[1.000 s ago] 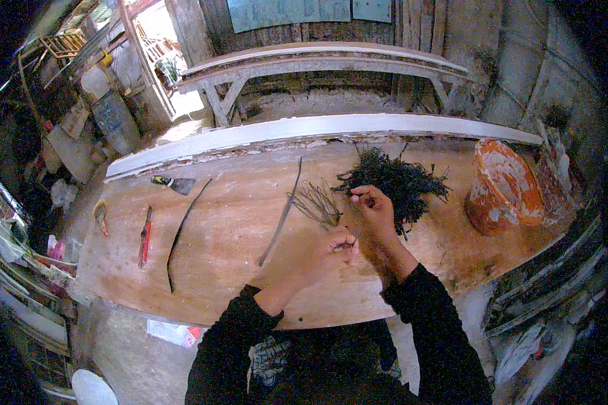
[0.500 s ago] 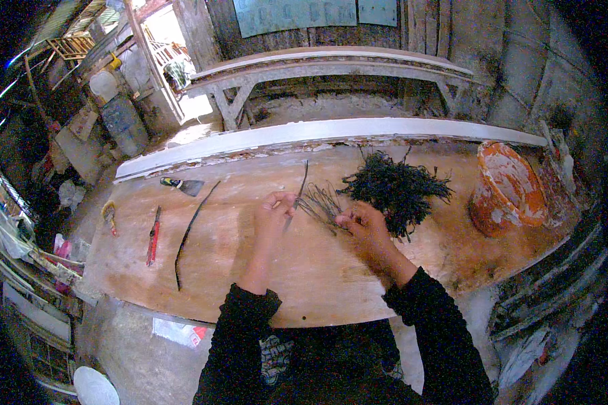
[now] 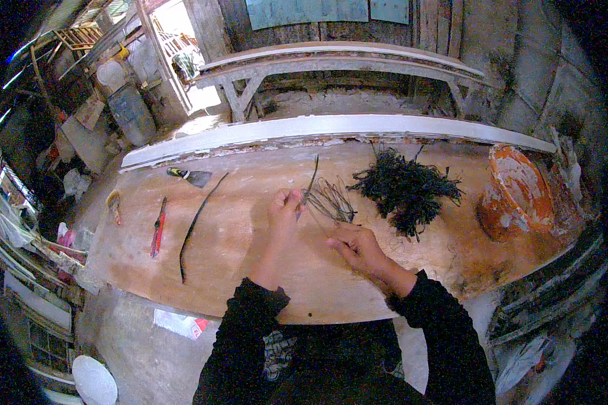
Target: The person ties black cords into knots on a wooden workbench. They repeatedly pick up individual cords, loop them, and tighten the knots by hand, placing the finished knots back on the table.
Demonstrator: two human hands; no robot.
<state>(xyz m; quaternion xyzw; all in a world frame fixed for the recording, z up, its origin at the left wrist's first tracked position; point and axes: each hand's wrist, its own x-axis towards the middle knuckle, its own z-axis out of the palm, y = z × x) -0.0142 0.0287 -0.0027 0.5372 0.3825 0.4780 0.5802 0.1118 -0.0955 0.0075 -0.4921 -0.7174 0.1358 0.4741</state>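
Near the middle of the board-topped table, my left hand [image 3: 286,206] is closed round a short dark strip [image 3: 313,174] whose upper part sticks out beyond the fingers. My right hand [image 3: 359,248], lower and to the right, pinches a thin wire strand [image 3: 319,221] that runs up to the left hand. Between and beyond the hands lies a loose bunch of looped thin wire [image 3: 334,199]. A tangled heap of black strips [image 3: 405,192] sits just past it on the right. Left of my hands, a long dark strip [image 3: 199,223] lies on the board.
On the left lie a putty knife [image 3: 194,177], a slim red tool [image 3: 159,233] and a brush [image 3: 115,206]. A plaster-smeared orange bucket [image 3: 517,196] tilts at the right. A long white beam [image 3: 331,125] spans the far edge, with a bench [image 3: 344,65] behind.
My right hand has moved down, away from the wire bunch, with a strand drawn between the hands. The bunch now lies free of it. The view has shifted slightly.
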